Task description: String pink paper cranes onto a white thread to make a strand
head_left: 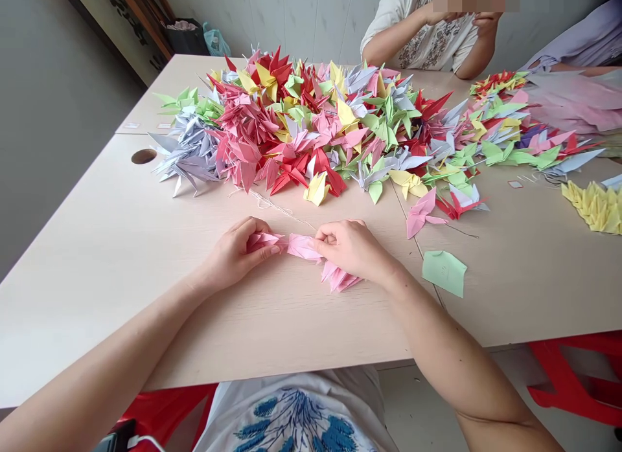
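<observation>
Pink folded paper pieces, strung together on a thread, stretch between my two hands just above the table's front part. My left hand [249,248] pinches one pink folded paper piece [265,239]. Right of a small gap, my right hand [347,248] grips another pink folded paper piece [302,247] between thumb and fingers. More of the pink paper string [339,277] hangs below my right hand, partly covered by it. White thread [276,206] trails from the big pile toward my right hand.
A large heap of coloured paper cranes [311,128] spreads across the back. A single pink crane [422,212] and a green paper scrap [444,272] lie to the right. A yellow folded-paper piece [595,206] sits at the right edge. Another person [422,34] sits opposite.
</observation>
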### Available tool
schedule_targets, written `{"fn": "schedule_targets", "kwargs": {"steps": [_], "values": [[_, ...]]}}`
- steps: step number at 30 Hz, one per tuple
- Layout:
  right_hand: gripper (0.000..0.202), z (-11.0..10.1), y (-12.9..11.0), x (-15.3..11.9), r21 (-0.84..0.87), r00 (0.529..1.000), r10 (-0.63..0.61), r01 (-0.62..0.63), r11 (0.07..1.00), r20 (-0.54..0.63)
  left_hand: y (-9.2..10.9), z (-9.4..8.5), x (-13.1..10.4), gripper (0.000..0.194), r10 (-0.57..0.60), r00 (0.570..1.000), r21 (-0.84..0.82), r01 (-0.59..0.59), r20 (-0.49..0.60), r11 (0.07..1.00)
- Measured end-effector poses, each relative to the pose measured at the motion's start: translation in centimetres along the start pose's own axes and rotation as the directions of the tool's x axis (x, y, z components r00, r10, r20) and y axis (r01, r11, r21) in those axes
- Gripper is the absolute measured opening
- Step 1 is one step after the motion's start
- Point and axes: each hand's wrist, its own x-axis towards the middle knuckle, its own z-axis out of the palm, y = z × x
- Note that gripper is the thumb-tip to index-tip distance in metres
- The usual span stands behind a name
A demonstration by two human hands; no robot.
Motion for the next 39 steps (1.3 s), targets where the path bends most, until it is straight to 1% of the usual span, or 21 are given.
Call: {"fn": "schedule_targets", "kwargs": {"steps": [4,7,10,13,17,20,22,25,27,30,35,39], "values": [[0.032,-0.2,0.1,0.2,0.077,0.997,0.063,-0.067,0.995,0.046,0.0,-0.3,-0.1,0.029,0.021,0.999,-0.016,-0.021,0.045,1.0],[0.03,0.1,0.5,0.5,0.142,0.993,0.08,-0.092,0.986,0.088,0.0,-0.4,-0.1,0.027,0.06,0.996,0.002,-0.06,0.069,0.998],[0.029,0.8,1.1,1.1,0.211,0.988,0.075,-0.103,0.972,0.136,-0.1,-0.4,-0.1,0.027,0.103,0.99,0.037,-0.107,0.094,0.994],[0.033,1.3,1.7,2.0,0.239,0.987,0.054,-0.089,0.967,0.15,-0.4,-0.3,-0.1,0.035,0.153,0.982,0.063,-0.161,0.113,0.985],[0.039,1.4,1.5,2.8,0.256,0.987,0.012,-0.054,0.965,0.161,-0.6,0.1,-0.1,0.038,0.175,0.98,0.09,-0.183,0.091,0.979],[0.039,1.4,0.7,3.1,0.233,0.983,0.005,-0.048,0.971,0.182,-0.7,0.4,-0.2,0.037,0.198,0.979,0.095,-0.202,0.051,0.975],[0.035,1.6,0.1,3.3,0.192,0.982,0.004,-0.04,0.98,0.186,-0.7,0.5,-0.2,0.034,0.21,0.977,0.098,-0.212,0.028,0.972],[0.027,2.1,-0.5,3.6,0.115,0.987,0.006,-0.024,0.993,0.16,-0.6,0.6,-0.3,0.029,0.205,0.979,0.1,-0.206,0.024,0.973],[0.027,2.3,-0.6,3.7,0.08,0.987,0.016,-0.029,0.996,0.158,-0.5,0.6,-0.3,0.03,0.21,0.977,0.108,-0.212,0.032,0.971],[0.025,2.2,-0.4,3.4,0.095,0.986,0.011,-0.027,0.995,0.166,-0.5,0.7,-0.3,0.038,0.224,0.974,0.132,-0.225,0.022,0.965],[0.017,1.5,0.6,2.4,0.131,0.994,-0.011,-0.003,0.991,0.106,-0.7,0.7,-0.3,0.042,0.203,0.979,0.166,-0.204,0.025,0.965],[0.016,0.9,1.7,1.6,0.101,0.991,0.004,-0.018,0.995,0.137,-0.7,0.8,-0.4,0.044,0.212,0.977,0.176,-0.211,0.014,0.961]]}}
